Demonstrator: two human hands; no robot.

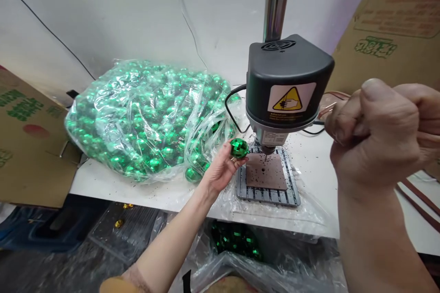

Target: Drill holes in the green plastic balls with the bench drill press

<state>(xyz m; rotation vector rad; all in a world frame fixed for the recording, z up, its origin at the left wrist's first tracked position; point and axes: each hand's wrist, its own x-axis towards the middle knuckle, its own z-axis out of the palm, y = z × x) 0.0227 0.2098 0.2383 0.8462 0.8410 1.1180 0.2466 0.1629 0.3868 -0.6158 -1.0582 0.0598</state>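
Observation:
Between the fingers of my left hand [222, 169] is a shiny green faceted bauble [239, 148]. The bauble is just left of the drill bit [266, 157] and apart from it. The black bench drill press [288, 84] carries a yellow warning label. Under the bit, a brown square board [266, 171] with a dark hole lies on the slotted metal base [271, 198]. To the right of the drill head, my right hand [378, 132] is closed in a fist. Whatever it grips is hidden by the fingers.
A big clear plastic bag [144, 119] of green baubles lies left of the drill, with a loose bauble [193, 174] near its mouth. Cardboard boxes [30, 146] flank both sides. Below the table edge, more green baubles [237, 240] lie in plastic. Dark shavings dot the white tabletop [316, 165].

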